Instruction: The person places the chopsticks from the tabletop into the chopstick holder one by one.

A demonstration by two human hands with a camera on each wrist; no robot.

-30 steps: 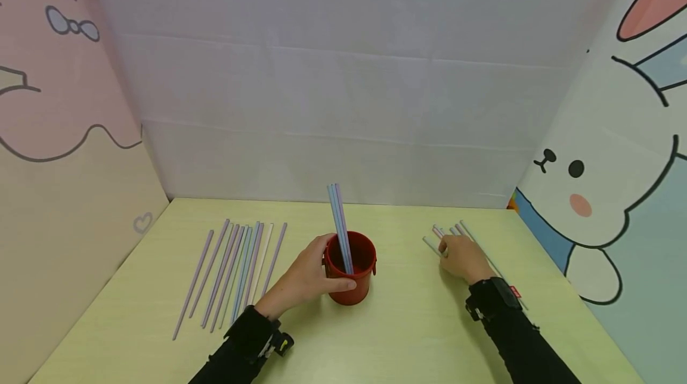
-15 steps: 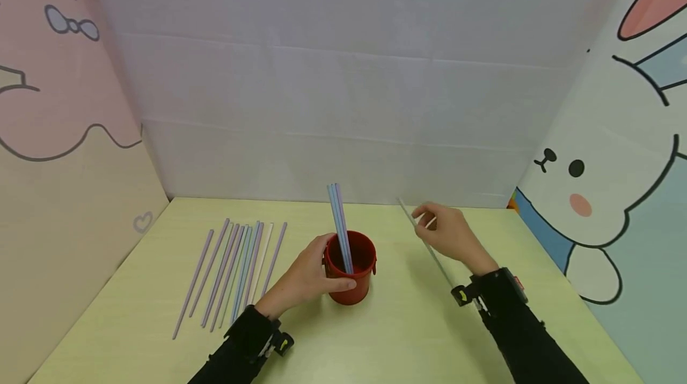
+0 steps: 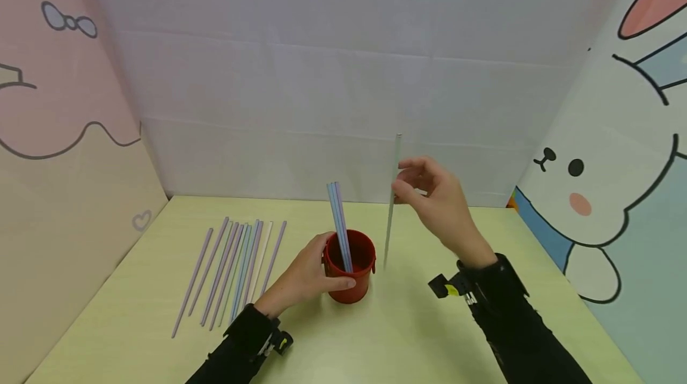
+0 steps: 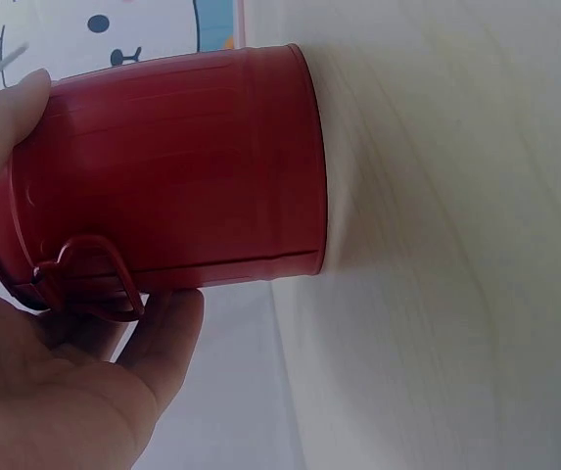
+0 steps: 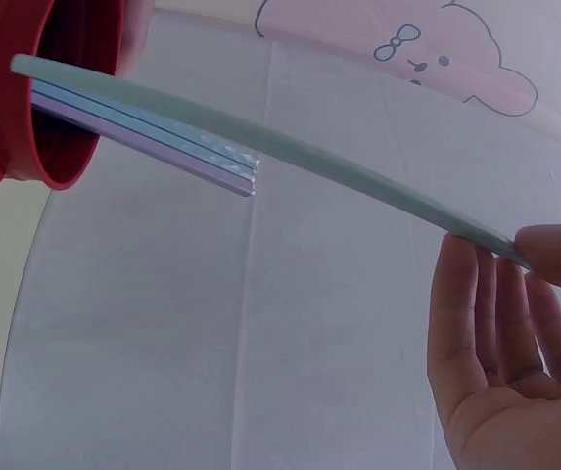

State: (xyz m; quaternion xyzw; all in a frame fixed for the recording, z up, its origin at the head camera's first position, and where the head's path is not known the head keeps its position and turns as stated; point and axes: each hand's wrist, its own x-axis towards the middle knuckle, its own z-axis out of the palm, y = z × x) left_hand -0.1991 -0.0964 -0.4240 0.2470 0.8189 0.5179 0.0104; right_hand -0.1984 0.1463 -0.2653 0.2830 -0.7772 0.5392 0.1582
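My left hand (image 3: 306,273) grips a small red metal pail (image 3: 366,262) standing on the table; its thumb lies across the front. In the left wrist view, the pail (image 4: 182,171) shows a heart-shaped wire loop (image 4: 89,274) on its side. Blue and purple straws (image 3: 340,226) lean inside it and stick up past the rim. To the right, my right hand (image 3: 440,202) pinches a pale green straw (image 3: 392,211) between thumb and fingers, nearly upright. In the right wrist view, the straw (image 5: 290,147) slants across, its lower end overlapping the pail's mouth (image 5: 65,108).
Several purple, blue and white straws (image 3: 232,271) lie roughly side by side on the left of the pale yellow table (image 3: 343,348). A white wall panel (image 3: 343,104) stands behind, with cartoon-printed panels (image 3: 606,211) at the sides.
My right hand has lifted the pale green straw off the table's right side, moved left towards the pail and turned it upright. The left hand and pail have stayed put.
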